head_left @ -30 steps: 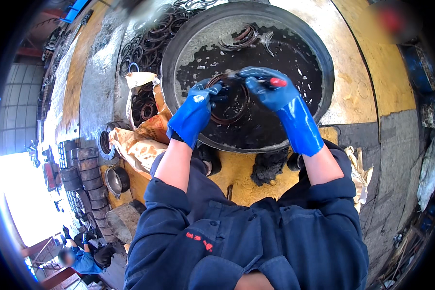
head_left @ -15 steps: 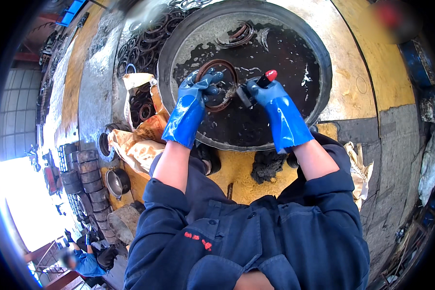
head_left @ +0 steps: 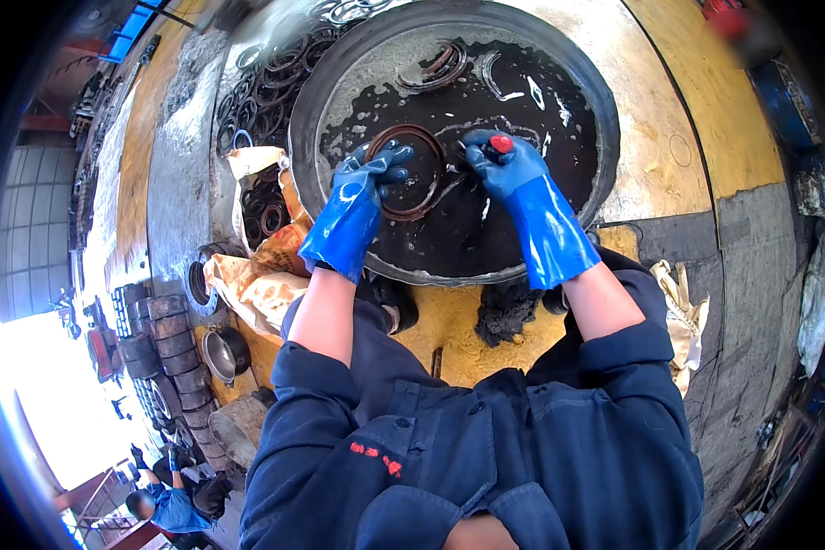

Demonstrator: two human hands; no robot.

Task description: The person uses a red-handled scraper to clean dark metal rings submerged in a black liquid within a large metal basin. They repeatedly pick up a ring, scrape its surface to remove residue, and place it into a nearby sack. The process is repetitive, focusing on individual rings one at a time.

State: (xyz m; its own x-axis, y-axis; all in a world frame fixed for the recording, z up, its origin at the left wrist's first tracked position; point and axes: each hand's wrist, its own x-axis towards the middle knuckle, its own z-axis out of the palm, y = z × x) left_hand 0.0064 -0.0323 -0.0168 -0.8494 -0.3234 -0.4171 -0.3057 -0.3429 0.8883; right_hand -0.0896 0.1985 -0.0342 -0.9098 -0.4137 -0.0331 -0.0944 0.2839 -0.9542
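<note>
My left hand (head_left: 362, 188), in a blue rubber glove, is closed round the left side of a rust-brown ring (head_left: 441, 174) held over the dark liquid (head_left: 486, 234) in a wide round basin (head_left: 607, 137). My right hand (head_left: 509, 170), gloved alike, grips a brush (head_left: 501, 144) with a red-ended handle, right of the ring. The brush's head is hard to make out against the dark liquid. Further back in the basin lie brown curved pieces (head_left: 445, 73) and a pale arc-shaped piece (head_left: 491, 78).
Many dark rings (head_left: 275, 87) are heaped left of the basin. An opened paper sack (head_left: 266, 275) with rings stands nearer. Stacked dark cylinders (head_left: 179, 344) and a metal pot (head_left: 225, 353) sit further left. A dark rag (head_left: 507, 312) lies before the basin. Another person (head_left: 174, 504) is at lower left.
The brush has come away from the ring's right side, and its handle has tilted so the red end faces up. The ring shows more face-on. Liquid and pieces in the basin have shifted.
</note>
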